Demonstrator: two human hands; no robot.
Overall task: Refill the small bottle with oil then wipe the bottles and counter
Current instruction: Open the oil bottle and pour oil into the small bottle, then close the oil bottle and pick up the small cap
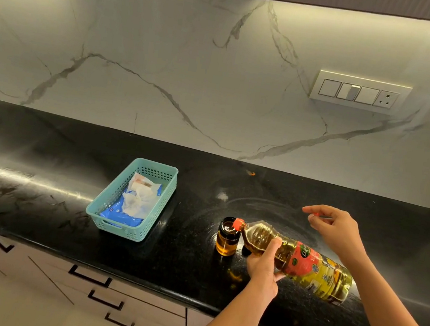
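Head view: left hand [262, 265] grip clamped on big oil bottle [302, 262], long axis near-horizontal, red neck at small bottle [228, 236] mouth to its left on surface [36, 192]. Right hand [335, 228] pinches red cap [317, 214], hovering behind.

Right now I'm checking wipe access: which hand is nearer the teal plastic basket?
Left. The left hand, gripping the large oil bottle, is right of the basket; the right hand is farther right.

Counter [141, 235] glossy black speckled stone; basket [107, 202] matt teal plastic; large bottle [305, 263] clear plastic, probably.
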